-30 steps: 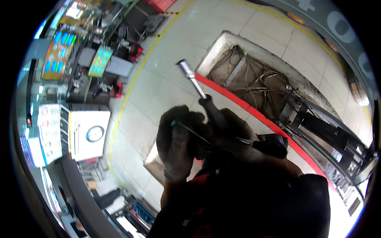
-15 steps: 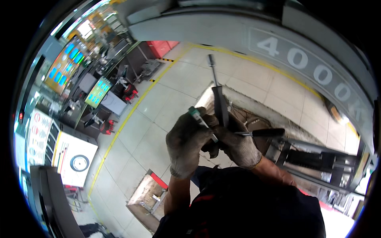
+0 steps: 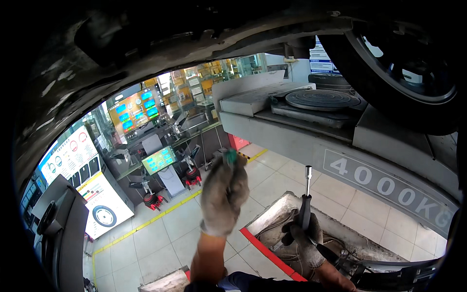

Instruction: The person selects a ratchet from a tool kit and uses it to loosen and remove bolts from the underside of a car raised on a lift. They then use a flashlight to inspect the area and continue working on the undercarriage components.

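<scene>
My left hand (image 3: 224, 197), in a dirty grey work glove, is raised at the middle with its fingers closed. A small green-ended tool (image 3: 230, 156) shows at its fingertips; it is blurred, and the rest of it is hidden. Lower down to the right, my gloved right hand (image 3: 307, 241) grips a nut driver (image 3: 305, 211) with a black handle, its bright socket end pointing up. A second black-handled tool (image 3: 328, 253) sticks out from the same hand toward the lower right. The two hands are apart.
A car's dark underside (image 3: 160, 68) hangs overhead, with a wheel (image 3: 413, 92) at upper right. Beside me runs a grey lift platform (image 3: 287, 143) bearing a round turnplate (image 3: 321, 99). A recessed floor pit (image 3: 262, 238) with a red edge lies below my hands. Screens and equipment stand at left.
My hands have moved apart: the left went up with the green-ended tool, the right down and to the right with both black-handled tools. The view has tilted up, bringing the car's underside and wheel in.
</scene>
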`<action>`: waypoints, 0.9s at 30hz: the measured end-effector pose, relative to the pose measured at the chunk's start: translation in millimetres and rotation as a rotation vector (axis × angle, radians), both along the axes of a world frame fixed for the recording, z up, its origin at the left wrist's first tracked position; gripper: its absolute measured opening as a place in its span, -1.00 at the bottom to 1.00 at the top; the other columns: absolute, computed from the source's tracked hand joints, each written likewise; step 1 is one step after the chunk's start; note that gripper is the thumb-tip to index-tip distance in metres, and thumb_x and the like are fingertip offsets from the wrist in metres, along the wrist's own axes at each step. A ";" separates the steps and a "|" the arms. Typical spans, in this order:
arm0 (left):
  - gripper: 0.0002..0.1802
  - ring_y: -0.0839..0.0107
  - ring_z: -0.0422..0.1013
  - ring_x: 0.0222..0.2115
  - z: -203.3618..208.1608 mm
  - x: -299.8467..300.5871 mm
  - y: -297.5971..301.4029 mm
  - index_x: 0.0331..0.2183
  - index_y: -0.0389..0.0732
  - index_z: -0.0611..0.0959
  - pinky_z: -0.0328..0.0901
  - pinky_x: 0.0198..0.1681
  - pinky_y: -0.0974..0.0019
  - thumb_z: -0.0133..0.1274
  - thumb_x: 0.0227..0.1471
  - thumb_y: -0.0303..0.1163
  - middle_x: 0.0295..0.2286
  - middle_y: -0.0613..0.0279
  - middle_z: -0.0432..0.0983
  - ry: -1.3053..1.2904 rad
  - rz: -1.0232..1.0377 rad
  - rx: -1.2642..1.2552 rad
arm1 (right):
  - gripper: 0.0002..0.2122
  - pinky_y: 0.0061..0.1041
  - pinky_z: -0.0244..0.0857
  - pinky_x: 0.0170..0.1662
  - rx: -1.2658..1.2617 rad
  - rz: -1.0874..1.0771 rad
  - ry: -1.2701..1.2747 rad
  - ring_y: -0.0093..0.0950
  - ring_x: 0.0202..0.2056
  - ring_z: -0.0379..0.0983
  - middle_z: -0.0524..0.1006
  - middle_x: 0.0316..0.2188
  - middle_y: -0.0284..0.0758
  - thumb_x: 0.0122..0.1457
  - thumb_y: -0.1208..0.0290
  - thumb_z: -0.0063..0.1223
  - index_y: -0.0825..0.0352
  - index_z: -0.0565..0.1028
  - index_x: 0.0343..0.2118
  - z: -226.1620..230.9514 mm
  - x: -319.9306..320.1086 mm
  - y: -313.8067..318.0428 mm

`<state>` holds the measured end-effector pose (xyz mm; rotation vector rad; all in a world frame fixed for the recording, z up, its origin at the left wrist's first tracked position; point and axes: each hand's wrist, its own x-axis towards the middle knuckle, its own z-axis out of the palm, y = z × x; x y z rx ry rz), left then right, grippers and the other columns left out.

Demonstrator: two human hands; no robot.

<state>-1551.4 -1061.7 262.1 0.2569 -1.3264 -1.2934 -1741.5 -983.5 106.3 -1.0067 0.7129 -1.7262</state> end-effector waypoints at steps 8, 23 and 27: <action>-0.45 0.69 0.14 -0.74 117.4 8.3 14.8 0.00 -0.34 0.53 0.05 -0.77 0.56 -0.17 0.40 0.01 -0.61 0.44 0.27 0.224 -0.026 -0.445 | -0.82 -0.41 0.49 -0.39 0.028 -0.040 0.140 -0.42 -0.48 0.57 0.60 -0.31 -0.14 0.30 0.56 -0.01 0.34 0.33 -0.07 -11.6 11.4 -1.0; -0.56 0.70 0.10 -0.66 158.5 39.0 43.8 -0.12 -0.27 0.59 0.00 -0.61 0.51 0.02 0.31 -0.04 -0.53 0.44 0.35 -0.352 0.724 -0.792 | -0.74 -0.53 0.39 -0.43 -0.298 0.019 0.442 -0.59 -0.53 0.46 0.48 -0.47 -0.37 0.35 0.37 0.04 0.38 0.35 -0.01 79.7 18.3 -27.6; -0.60 0.67 0.10 -0.70 162.7 38.6 51.1 -0.15 -0.21 0.56 -0.03 -0.66 0.50 -0.01 0.32 -0.04 -0.51 0.36 0.43 -0.443 0.709 -0.546 | -0.72 -0.57 0.28 -0.52 -0.362 -0.021 0.461 -0.64 -0.60 0.36 0.38 -0.53 -0.44 0.36 0.27 0.04 0.33 0.36 -0.02 98.2 25.1 -52.4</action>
